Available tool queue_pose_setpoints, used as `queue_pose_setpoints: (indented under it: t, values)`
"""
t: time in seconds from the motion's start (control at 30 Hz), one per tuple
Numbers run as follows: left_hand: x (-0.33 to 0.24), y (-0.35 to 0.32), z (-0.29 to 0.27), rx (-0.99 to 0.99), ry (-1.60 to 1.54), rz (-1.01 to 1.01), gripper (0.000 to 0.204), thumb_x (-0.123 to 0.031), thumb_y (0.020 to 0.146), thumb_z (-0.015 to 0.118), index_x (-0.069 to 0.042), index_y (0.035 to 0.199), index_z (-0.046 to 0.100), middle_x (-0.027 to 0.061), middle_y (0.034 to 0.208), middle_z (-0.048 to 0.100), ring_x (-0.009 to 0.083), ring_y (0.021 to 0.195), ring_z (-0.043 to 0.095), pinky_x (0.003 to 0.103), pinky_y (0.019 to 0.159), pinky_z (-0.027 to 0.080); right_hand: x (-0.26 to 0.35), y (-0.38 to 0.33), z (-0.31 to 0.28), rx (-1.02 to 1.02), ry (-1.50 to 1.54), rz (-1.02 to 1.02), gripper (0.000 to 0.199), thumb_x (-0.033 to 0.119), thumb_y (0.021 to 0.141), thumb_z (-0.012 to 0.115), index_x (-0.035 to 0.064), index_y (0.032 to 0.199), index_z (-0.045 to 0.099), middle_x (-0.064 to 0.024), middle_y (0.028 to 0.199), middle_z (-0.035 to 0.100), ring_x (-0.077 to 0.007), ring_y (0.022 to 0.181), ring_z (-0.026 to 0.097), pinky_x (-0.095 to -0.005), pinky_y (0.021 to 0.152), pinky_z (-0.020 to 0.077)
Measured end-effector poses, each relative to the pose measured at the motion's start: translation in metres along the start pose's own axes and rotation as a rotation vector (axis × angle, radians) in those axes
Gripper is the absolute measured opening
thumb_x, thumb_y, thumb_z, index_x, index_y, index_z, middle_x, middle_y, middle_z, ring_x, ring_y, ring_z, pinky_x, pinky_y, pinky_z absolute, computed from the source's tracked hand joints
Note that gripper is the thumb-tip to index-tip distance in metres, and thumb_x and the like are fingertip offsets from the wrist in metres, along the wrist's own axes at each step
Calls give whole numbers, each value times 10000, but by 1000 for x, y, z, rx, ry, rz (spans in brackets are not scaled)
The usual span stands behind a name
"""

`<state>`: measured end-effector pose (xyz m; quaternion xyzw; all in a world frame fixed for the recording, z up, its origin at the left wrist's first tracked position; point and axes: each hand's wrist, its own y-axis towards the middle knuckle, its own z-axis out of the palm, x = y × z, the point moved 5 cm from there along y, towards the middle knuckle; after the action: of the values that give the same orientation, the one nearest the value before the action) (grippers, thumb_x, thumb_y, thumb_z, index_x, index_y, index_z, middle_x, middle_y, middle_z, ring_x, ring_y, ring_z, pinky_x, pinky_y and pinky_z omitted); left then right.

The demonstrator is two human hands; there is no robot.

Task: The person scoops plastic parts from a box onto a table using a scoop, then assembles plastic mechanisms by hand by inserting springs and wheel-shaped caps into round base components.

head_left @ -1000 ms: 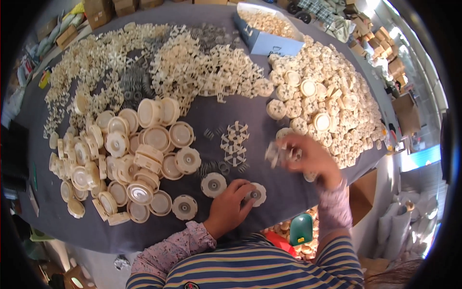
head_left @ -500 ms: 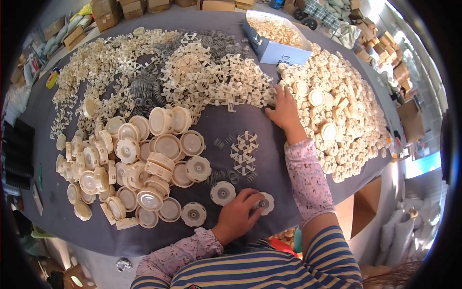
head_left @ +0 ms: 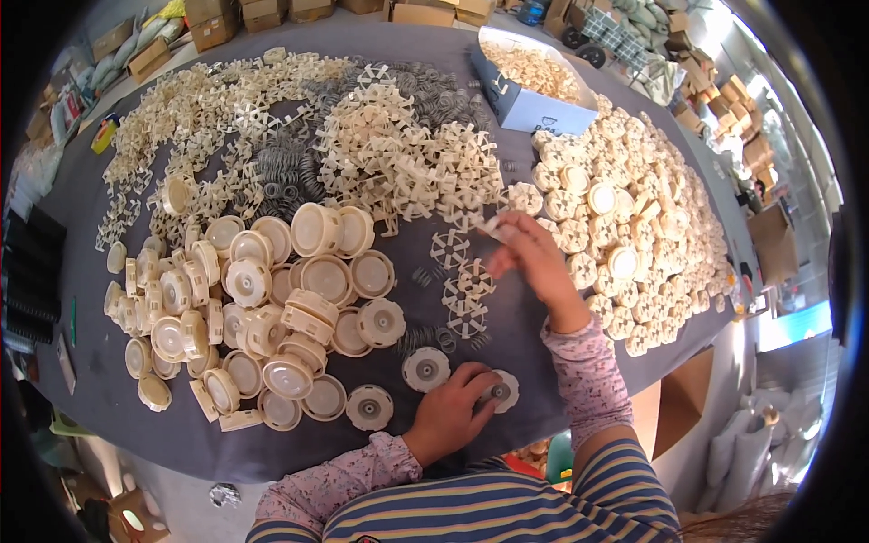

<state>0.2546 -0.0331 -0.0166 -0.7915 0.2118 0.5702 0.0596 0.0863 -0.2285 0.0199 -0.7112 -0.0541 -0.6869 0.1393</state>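
My left hand [head_left: 448, 414] rests near the table's front edge, its bent fingers gripping the left rim of a round cream plastic cap [head_left: 506, 391]. The cap lies flat, its greyish centre upward. Just left of that hand is a similar cap [head_left: 425, 368], with another one [head_left: 369, 407] farther left. My right hand [head_left: 539, 262] hovers beside a short row of star-shaped plastic clips [head_left: 466, 317]. Its fingers are bent and slightly blurred; something pale shows at the index fingertip, and I cannot make out whether it is held. Small coil springs [head_left: 421, 338] lie left of the row.
Round caps [head_left: 326, 278] are heaped on the left. Star clips [head_left: 371, 149] and grey springs [head_left: 290, 163] are piled at the back. Many assembled round pieces [head_left: 625, 217] cover the right side, beneath a blue-white box [head_left: 543, 116] of small parts. Cardboard boxes [head_left: 425, 13] stand beyond the grey-covered table.
My right hand has come back from the clip pile, left and nearer me. More star clips lie at the row's far end. My left hand stays at the cap; the view has shifted slightly.
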Motion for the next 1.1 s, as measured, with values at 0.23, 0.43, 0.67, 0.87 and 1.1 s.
queue_pose_setpoints:
  t: [0.23, 0.43, 0.67, 0.87, 1.1]
  values:
    - [-11, 1, -7, -39, 93, 23, 591, -284, 883, 845, -109, 1398, 615, 106, 1335, 633, 310, 972, 741, 392, 786, 607, -37, -96, -24, -218, -204, 360, 595, 530, 1129, 461, -5, 972, 666, -164, 646, 707, -214, 427, 603, -314, 431, 470]
    - [-4, -2, 3, 100, 128, 14, 757, -270, 821, 883, -90, 1479, 556, 122, 1399, 630, 337, 1111, 721, 413, 877, 606, -36, -158, -29, -515, -1018, 162, 425, 433, 1088, 606, 16, 1083, 684, -143, 753, 727, -281, 612, 690, -395, 595, 533]
    - [-2, -3, 1, 83, 86, 60, 718, -213, 815, 877, -87, 1458, 581, 117, 1411, 646, 279, 938, 733, 367, 807, 603, -25, -158, -29, -258, -824, -55, 619, 77, 782, 886, 36, 1353, 651, -109, 1178, 651, -190, 745, 629, -324, 666, 536]
    - [-9, -2, -8, 78, -30, 2, 636, -177, 838, 861, -69, 1414, 615, 134, 1371, 655, 205, 712, 671, 320, 693, 576, -28, -187, -24, -276, -616, -61, 647, 7, 761, 876, 59, 1369, 662, -67, 1184, 650, -135, 804, 635, -275, 683, 549]
    - [1, -3, -11, 108, -243, -173, 523, -166, 920, 762, -27, 1395, 596, 181, 1307, 644, 312, 911, 701, 383, 807, 567, -7, -211, 28, 36, -610, -163, 606, 35, 763, 889, 36, 1341, 706, -116, 1288, 646, -146, 826, 637, -276, 724, 562]
